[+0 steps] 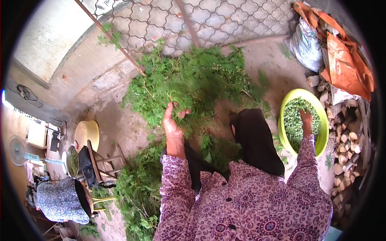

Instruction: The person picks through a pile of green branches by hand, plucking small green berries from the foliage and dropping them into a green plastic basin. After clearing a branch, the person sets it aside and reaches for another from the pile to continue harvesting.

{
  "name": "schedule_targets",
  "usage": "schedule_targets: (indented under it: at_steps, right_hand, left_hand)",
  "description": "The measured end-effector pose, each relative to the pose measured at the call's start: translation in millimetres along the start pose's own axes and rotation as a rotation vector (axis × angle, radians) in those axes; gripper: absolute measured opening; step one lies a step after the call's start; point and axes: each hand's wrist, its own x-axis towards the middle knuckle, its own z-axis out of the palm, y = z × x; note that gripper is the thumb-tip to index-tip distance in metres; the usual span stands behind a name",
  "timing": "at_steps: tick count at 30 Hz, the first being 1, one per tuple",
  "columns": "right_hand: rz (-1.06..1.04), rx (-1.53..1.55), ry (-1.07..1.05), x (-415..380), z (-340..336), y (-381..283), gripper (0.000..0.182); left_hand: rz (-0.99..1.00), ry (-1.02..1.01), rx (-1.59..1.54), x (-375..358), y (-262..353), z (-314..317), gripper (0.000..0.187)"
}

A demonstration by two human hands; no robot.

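Observation:
My left hand is raised over a heap of feathery green branches, its fingers closed on a thin green sprig. The sprig blends into the foliage behind it, so its full length is hard to make out. To the right, my right hand reaches down into a yellow-green basin. The fingers look slightly apart and touch the small round green cones or berries that fill much of it. Whether anything lies under those fingers is hidden.
More cut branches lie at my left. Stacked firewood, a white sack and an orange bag stand beyond the basin. A metal lattice runs along the back. Another person sits at far left, near a wooden chair and fan.

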Motion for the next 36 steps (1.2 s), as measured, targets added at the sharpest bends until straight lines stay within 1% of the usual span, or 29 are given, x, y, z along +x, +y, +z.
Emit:
schedule_targets:
  at_steps: [2,3,4,6,7,8,10,12,14,16,18,20,21,22,23,24,25,26,28,30,31,32,33,34,35,36]
  right_hand:
    - [0.056,0.228,-0.184,-20.9,-3.1,-3.6,0.063]
    - [0.215,0.473,-0.227,-38.6,-1.5,-14.4,0.047]
    - [0.222,0.474,-0.228,-40.0,7.3,-9.6,0.047]
    - [0.254,0.634,-0.406,-39.5,31.7,-4.3,0.038]
    - [0.205,0.454,-0.391,-48.8,33.2,-16.6,0.035]
    - [0.084,0.457,-0.392,-53.7,38.9,-18.5,0.03]
    - [-0.103,0.163,-0.406,-57.9,42.4,-27.4,0.034]
    - [-0.278,0.055,-0.373,-61.5,49.9,-33.9,0.037]
    - [-0.319,0.037,-0.406,-62.6,57.5,-39.3,0.037]
    - [-0.323,0.07,-0.422,-63.8,67.5,-45.6,0.036]
    - [-0.322,0.098,-0.435,-64.5,77.1,-52.7,0.036]
    - [-0.381,0.114,-0.481,-63.0,88.7,-61.3,0.034]
    - [-0.448,0.112,-0.456,-61.5,96.9,-65.2,0.032]
    - [-0.445,0.107,-0.462,-59.9,105.6,-70.7,0.032]
    - [-0.487,0.079,-0.461,-58.7,114.0,-77.5,0.032]
    - [-0.528,0.051,-0.459,-58.2,121.7,-84.6,0.031]
    - [-0.506,0.112,-0.484,-60.6,128.2,-94.4,0.032]
    - [-0.504,0.103,-0.489,-62.3,135.7,-106.3,0.032]
    - [-0.651,0.055,-0.55,-64.9,153.4,-134.8,0.032]
    - [-0.712,0.028,-0.675,-70.9,170.2,-164.9,0.033]
    - [-0.711,0.022,-0.681,-76.1,178.1,-178.2,0.033]
    - [-0.78,0.065,-0.767,-81.7,186.5,-191.1,0.033]
    - [-0.848,0.109,-0.855,-86.7,195.6,-202.6,0.034]
    - [-0.846,0.104,-0.866,-92.6,205.4,-211.7,0.034]
    - [-0.894,0.096,-0.909,-99.7,216.0,-219.0,0.036]
    - [-0.942,0.088,-0.953,-106.5,226.4,-223.8,0.038]
  left_hand:
    - [-0.001,0.011,-0.037,-1.7,-0.7,-0.2,0.021]
    - [-0.005,0.028,-0.057,-1.9,-1.0,-1.4,0.02]
    - [-0.009,0.028,-0.051,-3.7,0.2,-1.9,0.02]
    - [0.041,0.031,-0.043,-6.4,6.4,-1.3,0.019]
    - [0.056,0.029,-0.07,-6.8,12.4,-4.4,0.018]
    - [0.081,0.067,-0.126,-6.9,19.0,-9.1,0.017]
    - [0.171,0.087,-0.105,-10.3,41.9,-25.5,0.021]
    - [0.318,0.338,0.185,-24.7,67.8,-23.3,0.02]
    - [0.446,0.472,0.542,-39.7,90.2,-43.7,0.017]
    - [0.513,0.534,0.973,-51.1,109.4,-91.7,0.025]
    - [0.153,0.577,1.726,-76.9,130.2,-95.4,0.017]
    - [-0.16,0.375,1.979,-94.5,136.2,-128.7,0.03]
    - [-0.169,0.376,1.98,-102.5,135.0,-139.8,0.03]
    - [-0.341,0.194,2.229,-109.5,134.0,-149.8,0.039]
    - [-0.527,-0.016,2.456,-113.1,132.5,-158.7,0.048]
    - [-0.538,-0.021,2.454,-112.7,127.8,-168.7,0.048]
    - [-0.454,-0.018,2.47,-110.6,119.9,-179.0,0.053]
    - [-0.37,-0.013,2.483,-107.0,111.5,-175.1,0.058]
    - [-0.413,-0.014,2.42,-83.5,94.2,-166.9,0.057]
    - [-0.364,-0.166,2.292,-55.9,76.1,-169.1,0.053]
    - [-0.214,-0.228,2.313,-43.8,64.2,-173.7,0.049]
    - [-0.225,-0.226,2.309,-30.7,54.8,-166.7,0.049]
    - [-0.19,-0.3,2.278,-14.6,45.3,-156.3,0.047]
    - [-0.158,-0.371,2.246,0.0,36.5,-149.7,0.046]
    - [-0.171,-0.365,2.244,13.6,27.5,-149.7,0.046]
    - [-0.224,-0.409,2.202,27.1,18.0,-153.4,0.047]
